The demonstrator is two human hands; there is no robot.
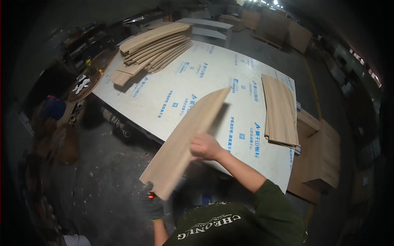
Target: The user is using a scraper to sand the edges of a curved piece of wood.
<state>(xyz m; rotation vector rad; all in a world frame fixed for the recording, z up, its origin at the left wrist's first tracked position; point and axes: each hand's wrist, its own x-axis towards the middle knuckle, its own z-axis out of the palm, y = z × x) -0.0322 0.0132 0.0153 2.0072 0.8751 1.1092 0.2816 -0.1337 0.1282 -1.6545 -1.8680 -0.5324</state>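
I hold a long curved pale wooden board (184, 143) tilted over the near edge of a big white printed table sheet (188, 86). My right hand (205, 146), bare, grips the board's right edge near its middle. My left hand (154, 207), in a dark glove with a yellow cuff, is under the board's near end; its fingers are mostly hidden by the wood, next to a small red thing. The board's far tip points toward the table's middle.
A stack of similar curved boards (152, 47) lies at the table's far left. A flat pile of boards (281, 110) lies at its right edge. Wooden blocks (320, 160) stand right of the table. Shelves and clutter (78, 86) line the left; the grey floor (102, 180) carries wood chips.
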